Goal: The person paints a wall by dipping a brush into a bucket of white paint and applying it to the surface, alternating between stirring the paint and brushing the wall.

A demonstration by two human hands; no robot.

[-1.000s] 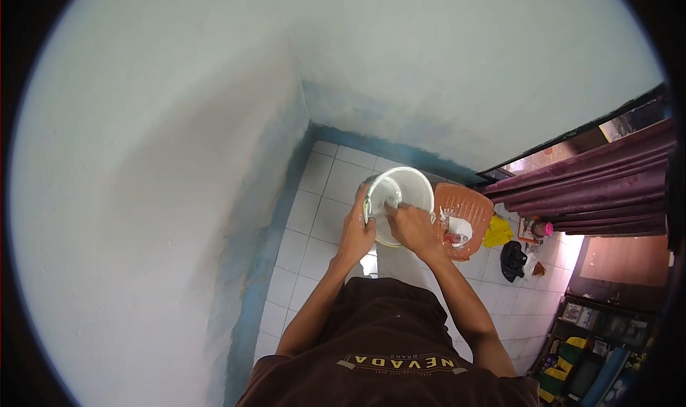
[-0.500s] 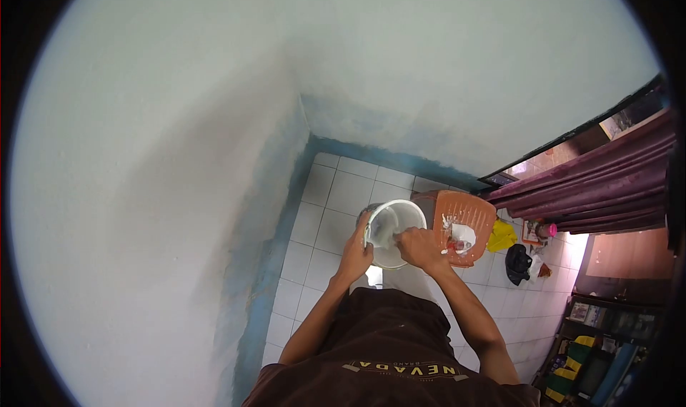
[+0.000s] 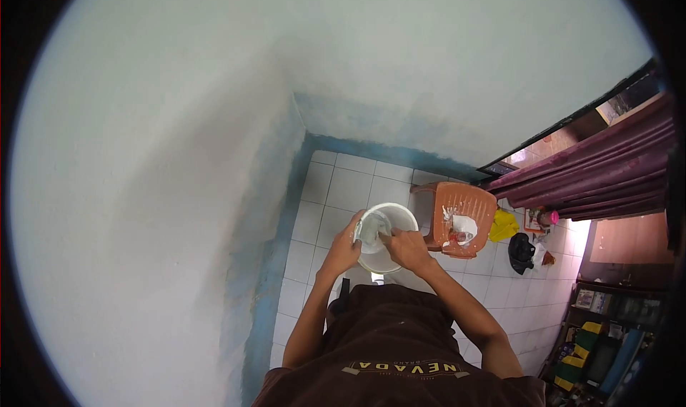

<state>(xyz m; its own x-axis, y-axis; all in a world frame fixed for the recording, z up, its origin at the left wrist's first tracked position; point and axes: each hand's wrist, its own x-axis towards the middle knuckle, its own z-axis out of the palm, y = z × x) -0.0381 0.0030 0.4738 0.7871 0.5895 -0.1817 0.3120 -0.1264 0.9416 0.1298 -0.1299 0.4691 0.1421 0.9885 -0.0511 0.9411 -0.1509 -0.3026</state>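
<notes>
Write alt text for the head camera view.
A person's left hand grips a white bucket at its rim while the right hand reaches inside. To the right, an orange plastic stool smeared with white stands on a tiled floor.

Pale walls point(image 3: 143, 107) | white-tiled floor point(image 3: 350, 187) | purple curtain point(image 3: 593, 164) | dark shelf point(image 3: 618, 303)

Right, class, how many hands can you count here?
2: the left hand grips the left side of the white bucket; the right hand reaches in over its right side.
</notes>
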